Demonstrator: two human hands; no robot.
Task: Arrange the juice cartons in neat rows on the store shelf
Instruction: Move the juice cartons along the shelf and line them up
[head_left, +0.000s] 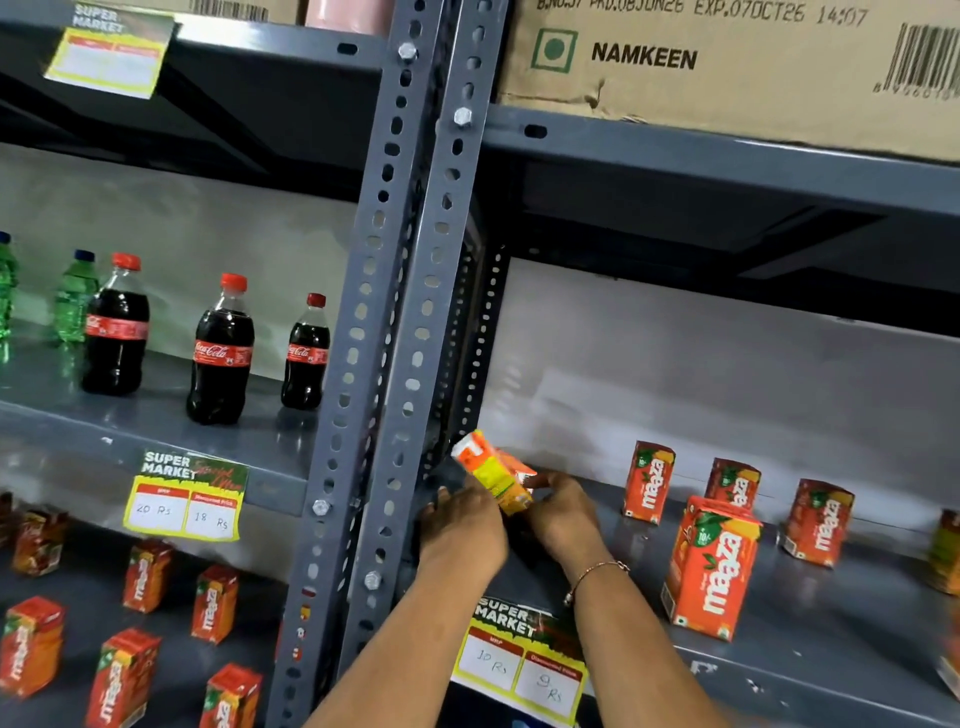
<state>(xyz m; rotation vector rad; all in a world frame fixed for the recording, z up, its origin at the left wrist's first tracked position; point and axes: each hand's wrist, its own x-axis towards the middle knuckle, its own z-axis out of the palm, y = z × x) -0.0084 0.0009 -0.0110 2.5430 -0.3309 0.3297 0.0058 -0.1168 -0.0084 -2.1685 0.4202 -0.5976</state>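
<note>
An orange and yellow juice carton (493, 473) is tilted just above the left end of the grey shelf (810, 660), close to the steel upright. My left hand (460, 527) and my right hand (563, 512) both grip it from below. Four more orange cartons stand scattered to the right: one at the back (648, 480), one behind (732, 480), a large one in front (711, 569), and one further right (818, 522).
Slotted steel uprights (395, 332) divide the shelving. Cola bottles (221, 351) stand on the left bay's shelf, with several juice cartons (213, 605) on the shelf below. A cardboard box (727, 67) sits overhead. Price tags (519, 665) hang on the shelf edges.
</note>
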